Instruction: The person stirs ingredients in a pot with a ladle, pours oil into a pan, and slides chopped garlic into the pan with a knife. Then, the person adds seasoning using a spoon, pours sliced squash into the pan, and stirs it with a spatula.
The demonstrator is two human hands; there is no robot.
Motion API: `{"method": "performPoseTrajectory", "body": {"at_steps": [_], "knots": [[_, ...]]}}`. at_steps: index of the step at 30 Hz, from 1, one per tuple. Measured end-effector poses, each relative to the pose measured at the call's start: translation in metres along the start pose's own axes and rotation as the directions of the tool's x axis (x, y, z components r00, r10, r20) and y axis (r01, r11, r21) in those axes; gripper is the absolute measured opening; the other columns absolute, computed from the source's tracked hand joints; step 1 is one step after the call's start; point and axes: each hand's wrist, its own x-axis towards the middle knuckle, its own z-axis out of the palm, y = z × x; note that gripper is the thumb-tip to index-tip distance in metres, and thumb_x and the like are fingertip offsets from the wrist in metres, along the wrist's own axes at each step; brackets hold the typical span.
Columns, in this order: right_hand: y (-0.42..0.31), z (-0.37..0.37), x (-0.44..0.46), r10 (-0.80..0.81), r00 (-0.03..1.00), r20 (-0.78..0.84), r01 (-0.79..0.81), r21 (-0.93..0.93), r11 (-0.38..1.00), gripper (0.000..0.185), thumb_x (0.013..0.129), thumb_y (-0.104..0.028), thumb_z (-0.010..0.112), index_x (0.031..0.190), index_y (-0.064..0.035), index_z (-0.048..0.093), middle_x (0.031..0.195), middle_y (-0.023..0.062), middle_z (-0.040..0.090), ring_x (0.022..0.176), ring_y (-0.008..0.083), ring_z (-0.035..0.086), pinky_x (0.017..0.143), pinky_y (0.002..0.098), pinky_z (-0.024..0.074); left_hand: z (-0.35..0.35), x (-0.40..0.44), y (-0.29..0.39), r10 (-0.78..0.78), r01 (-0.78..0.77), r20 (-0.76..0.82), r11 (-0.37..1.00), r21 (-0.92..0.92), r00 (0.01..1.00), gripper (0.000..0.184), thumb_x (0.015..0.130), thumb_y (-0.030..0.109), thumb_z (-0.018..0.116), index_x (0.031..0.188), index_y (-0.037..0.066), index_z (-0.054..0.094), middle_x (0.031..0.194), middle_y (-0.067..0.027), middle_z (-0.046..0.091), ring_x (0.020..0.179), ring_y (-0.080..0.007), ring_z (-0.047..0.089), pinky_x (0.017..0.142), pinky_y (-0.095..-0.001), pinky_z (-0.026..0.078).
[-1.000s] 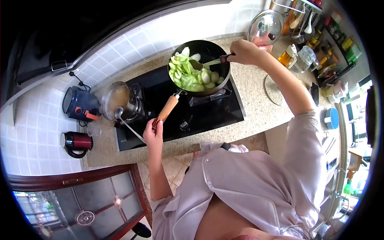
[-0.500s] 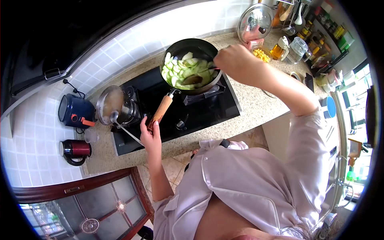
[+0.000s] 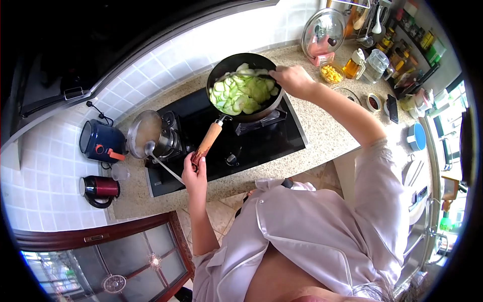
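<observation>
My left hand (image 3: 194, 172) is wrapped round the wooden handle (image 3: 208, 138) of a dark frying pan (image 3: 215, 76) on the stove. Pale green sliced vegetable pieces (image 3: 242, 94) fill much of the pan. At the pan's right rim my right hand (image 3: 296, 81) is closed round the handle of a spatula; its blade is blurred among the slices and hard to make out. A metal ladle (image 3: 150, 146) lies by the glass-lidded pot (image 3: 143, 132), its long handle passing close to my left hand.
Right of the pan are a bowl of yellow pieces (image 3: 331, 73), an oil bottle (image 3: 354, 64), a glass lid (image 3: 323, 35) on a stand, a small sauce bowl (image 3: 373, 102) and a phone (image 3: 392, 108). A blue appliance (image 3: 102, 140) and red kettle (image 3: 99, 190) stand left.
My right hand has moved with the spatula, and its brown blade no longer shows at the pan's near side. The slices have shifted. My left hand still grips the pan handle.
</observation>
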Motion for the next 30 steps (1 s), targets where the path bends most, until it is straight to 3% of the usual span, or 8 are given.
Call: {"method": "performPoseTrajectory", "body": {"at_steps": [5,8,11,18,24,25,28,30], "knots": [[0.012,-0.026,-0.038,-0.263,0.965,-0.018,0.256,-0.168,0.952,0.041,0.082,0.002,0.055,0.12,-0.0118,0.06,0.098,0.0054,0.062,0.09,0.0228,0.062,0.08,0.0329,0.0545,0.001,0.002,-0.004,-0.015,0.016,0.029,1.0,-0.015,0.999,0.028,0.088,0.016,0.064,0.109,-0.001,0.057,0.089,-0.0101,0.064,0.074,-0.0144,0.061,0.064,-0.0262,0.051],[0.017,-0.077,-0.053,-0.334,0.924,-0.186,0.225,-0.442,0.868,0.033,0.081,-0.003,0.063,0.112,-0.0161,0.065,0.099,0.0017,0.063,0.094,0.018,0.06,0.088,0.0266,0.0539,0.001,0.002,0.005,-0.014,0.016,0.037,0.999,-0.047,0.999,0.025,0.089,0.013,0.062,0.108,-0.002,0.056,0.09,-0.0099,0.064,0.074,-0.013,0.061,0.065,-0.0251,0.05],[0.04,-0.106,-0.054,-0.328,0.905,-0.27,0.199,-0.412,0.889,0.021,0.08,-0.004,0.064,0.098,-0.0136,0.069,0.086,-0.0003,0.063,0.091,0.0151,0.06,0.086,0.0235,0.0543,0.0,0.001,0.009,-0.048,0.052,0.054,0.996,-0.073,0.997,0.025,0.09,0.012,0.061,0.109,-0.003,0.055,0.091,-0.0094,0.064,0.076,-0.0118,0.06,0.065,-0.0239,0.05],[-0.001,-0.111,-0.043,-0.066,0.952,0.299,0.25,-0.633,0.732,0.025,0.081,-0.005,0.063,0.103,-0.0158,0.065,0.103,0.0061,0.061,0.097,0.0185,0.063,0.089,0.0329,0.0527,0.005,0.0,0.006,-0.069,0.069,-0.003,0.993,-0.097,0.998,0.026,0.089,0.014,0.06,0.11,-0.001,0.057,0.091,-0.0064,0.063,0.074,-0.0097,0.056,0.067,-0.024,0.047],[-0.004,-0.072,-0.005,0.121,0.956,0.267,-0.054,-0.245,0.968,0.012,0.084,-0.01,0.058,0.09,-0.0027,0.065,0.091,0.0134,0.066,0.084,0.0256,0.068,0.07,0.036,0.055,0.0,-0.001,0.011,-0.06,0.061,0.036,0.998,-0.034,0.998,0.029,0.089,0.013,0.061,0.113,-0.002,0.054,0.091,-0.0079,0.062,0.075,-0.0109,0.058,0.061,-0.0224,0.048],[-0.008,-0.097,-0.006,0.14,0.937,0.32,-0.034,-0.316,0.948,0.025,0.097,-0.018,0.044,0.095,0.0013,0.059,0.09,0.0109,0.06,0.084,0.0247,0.063,0.071,0.0395,0.0549,-0.001,0.0,0.013,-0.06,0.061,0.032,0.998,-0.036,0.998,0.029,0.089,0.013,0.061,0.113,-0.002,0.054,0.091,-0.0079,0.062,0.075,-0.0109,0.058,0.061,-0.0224,0.048],[0.01,-0.113,-0.007,0.181,0.983,0.031,-0.179,-0.073,0.981,0.018,0.091,-0.018,0.054,0.09,-0.0031,0.064,0.088,0.0134,0.065,0.086,0.0304,0.066,0.076,0.0408,0.0543,0.001,-0.003,0.015,-0.064,0.065,0.007,0.997,-0.043,0.998,0.031,0.089,0.013,0.061,0.114,-0.002,0.053,0.091,-0.0082,0.062,0.074,-0.011,0.058,0.062,-0.0228,0.048],[0.006,-0.126,-0.001,0.192,0.979,0.067,-0.181,-0.144,0.973,0.017,0.086,-0.015,0.056,0.09,-0.0017,0.065,0.087,0.0153,0.066,0.084,0.0311,0.066,0.073,0.0404,0.0544,0.002,-0.003,0.012,-0.083,0.084,0.012,0.993,-0.078,0.996,0.032,0.089,0.012,0.061,0.116,-0.002,0.052,0.093,-0.009,0.062,0.077,-0.0113,0.059,0.064,-0.0231,0.049]]}}
